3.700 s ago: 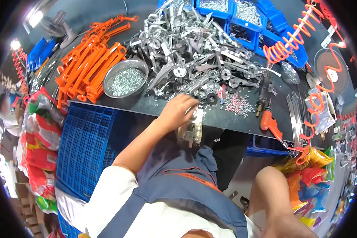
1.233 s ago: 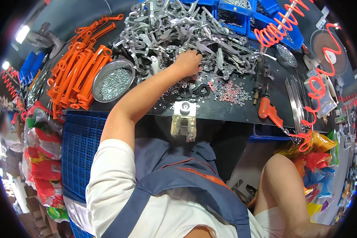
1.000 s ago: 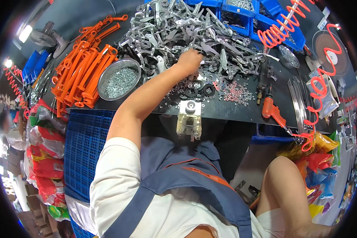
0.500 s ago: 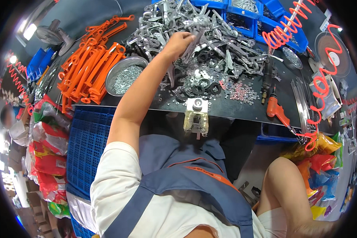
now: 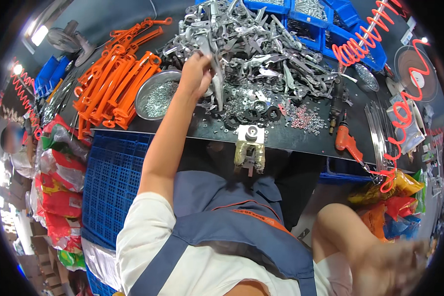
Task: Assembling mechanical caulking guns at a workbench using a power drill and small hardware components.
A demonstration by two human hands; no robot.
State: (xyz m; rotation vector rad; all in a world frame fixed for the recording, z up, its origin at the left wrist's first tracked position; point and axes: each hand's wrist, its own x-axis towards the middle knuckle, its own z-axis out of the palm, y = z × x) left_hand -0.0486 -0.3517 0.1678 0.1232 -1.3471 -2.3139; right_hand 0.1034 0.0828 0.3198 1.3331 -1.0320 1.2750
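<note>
My left hand (image 5: 197,74) is closed on a long, tapered grey metal lever (image 5: 217,81). The lever's narrow end points down towards the near side of the bench, and its upper part merges with a heap of similar grey metal parts (image 5: 261,47). My right hand (image 5: 394,264) is at the lower right, away from the bench, with its arm bent; motion smears its fingers. In front of me at the bench edge stands a small fixture (image 5: 250,133) with a white top and a round metal piece on it.
Orange metal arms (image 5: 108,89) lie at the left beside a round bowl (image 5: 145,109) of small hardware. Loose nuts (image 5: 306,118) and black rings (image 5: 254,114) are scattered near the fixture. An orange power driver (image 5: 348,140), red coiled hoses (image 5: 402,111) and blue bins (image 5: 303,30) are at the right.
My left hand has come nearer and to the left, out of the heap's middle, with the lever now plainly in it. My right hand has come further into view.
</note>
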